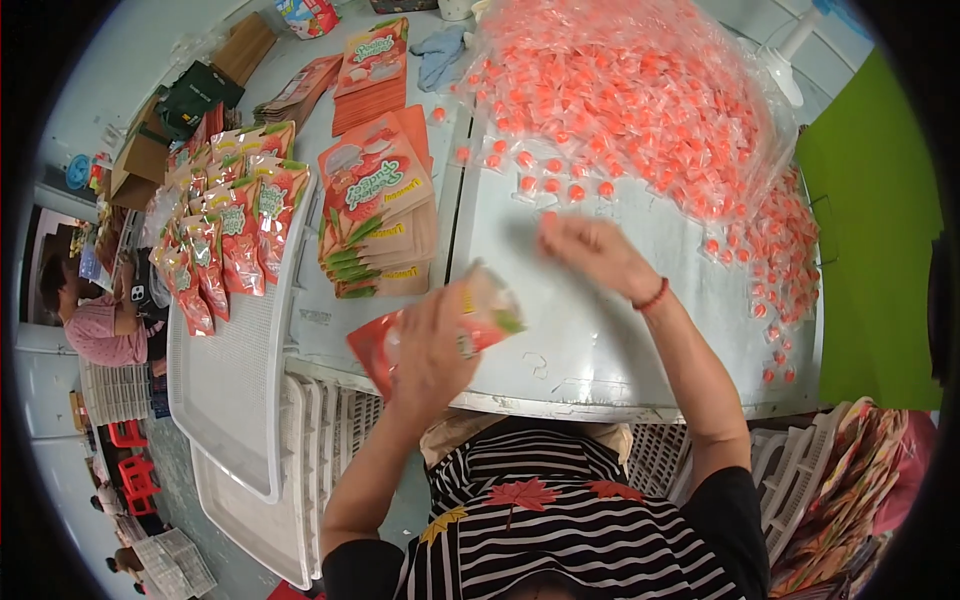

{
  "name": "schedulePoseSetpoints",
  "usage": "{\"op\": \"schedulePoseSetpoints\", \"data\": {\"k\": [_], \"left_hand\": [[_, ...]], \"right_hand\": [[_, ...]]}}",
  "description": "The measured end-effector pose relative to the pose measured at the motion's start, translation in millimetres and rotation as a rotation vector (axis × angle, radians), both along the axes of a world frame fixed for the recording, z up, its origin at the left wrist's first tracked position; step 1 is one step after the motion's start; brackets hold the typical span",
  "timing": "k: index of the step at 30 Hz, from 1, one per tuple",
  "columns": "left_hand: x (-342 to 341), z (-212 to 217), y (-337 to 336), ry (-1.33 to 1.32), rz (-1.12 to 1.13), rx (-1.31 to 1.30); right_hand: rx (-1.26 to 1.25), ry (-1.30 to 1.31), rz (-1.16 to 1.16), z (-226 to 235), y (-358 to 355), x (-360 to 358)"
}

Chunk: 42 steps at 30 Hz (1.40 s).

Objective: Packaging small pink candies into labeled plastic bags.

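My left hand [437,350] clasps the tilted pouch [488,314] over the table's near edge [540,403], where a loosened grip could drop it; my blurred right hand [605,258] apparently pinches an orange sweet [547,227]

Your table [580,350] is pale; a green panel [870,240] flanks its right; leftward you see red stools [137,482], grey floor [240,525], pale wall [125,105].

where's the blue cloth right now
In the head view, the blue cloth lies near the top, just left of centre, between the stacked pouches and the heaped wrapped candies.
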<state>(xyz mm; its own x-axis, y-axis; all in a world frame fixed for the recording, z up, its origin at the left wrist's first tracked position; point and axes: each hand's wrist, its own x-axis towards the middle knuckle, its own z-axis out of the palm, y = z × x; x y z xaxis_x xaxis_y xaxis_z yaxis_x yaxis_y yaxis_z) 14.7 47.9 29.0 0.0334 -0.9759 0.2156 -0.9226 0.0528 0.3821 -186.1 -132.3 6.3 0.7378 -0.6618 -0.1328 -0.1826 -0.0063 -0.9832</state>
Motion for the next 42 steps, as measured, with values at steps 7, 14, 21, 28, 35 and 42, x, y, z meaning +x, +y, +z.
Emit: {"op": "schedulePoseSetpoints", "data": {"k": [7, 14, 21, 28, 35, 42], "left_hand": [[13.8, -11.8, 39.4, 0.014, 0.143, -0.02], [27.9, -26.0, 54.8, 0.061, 0.243, 0.027], [44.7, -26.4, 61.2, 0.045, 0.314, 0.007], [47.9, -38.6, 66.6, 0.055, 0.332, 0.032], [52.6, -42.3, 71.5, 0.044, 0.32, -0.02], [54.8, -43.4, 73.4, 0.077, 0.369, -0.003]], "right_hand": [[-1.306, 0.427, -0.526, -62.4, -37.1, 54.2], [-1.122, 0.384, -0.355, -70.0, 21.9, 52.6], [-0.606, 0.021, -0.684, -48.4, -13.5, -11.6], [-0.996, 0.209, -0.478, -85.2, -36.0, -35.0], [-0.038, -0.231, -0.419, -66.4, 14.9, -7.1], [-0.04, -0.207, -0.33, -64.1, 23.7, -3.3]]}}
